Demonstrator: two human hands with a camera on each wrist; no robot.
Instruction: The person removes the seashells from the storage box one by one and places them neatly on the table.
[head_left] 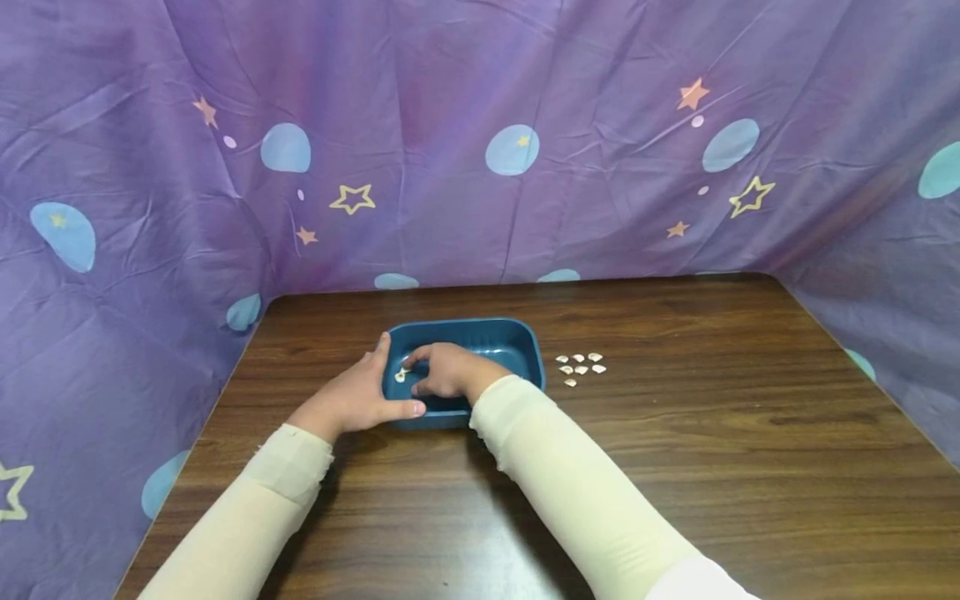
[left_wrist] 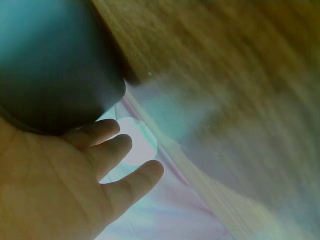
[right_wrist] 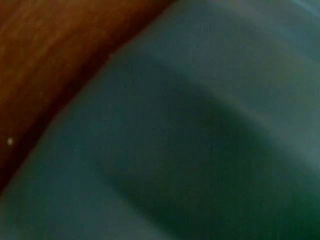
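Note:
A blue rectangular plastic bin (head_left: 517, 333) stands on the table. My left hand (head_left: 356, 392) rests against its left end, thumb along the near rim and fingers spread toward the far corner. In the left wrist view its fingers (left_wrist: 135, 185) are extended beside the bin's dark outer wall (left_wrist: 55, 65). My right hand (head_left: 450, 371) reaches down inside the bin, thumb and forefinger apart. Just left of its fingertips, a few small whitish shells (head_left: 401, 376) lie at the bin's left end. The right wrist view shows only the blurred bin wall (right_wrist: 150, 115).
Several small pale shells (head_left: 581, 370) lie in short rows on the dark wooden table (head_left: 712, 433), right of the bin. A purple curtain (head_left: 450, 225) with stars and blue ovals hangs along the table's back and sides.

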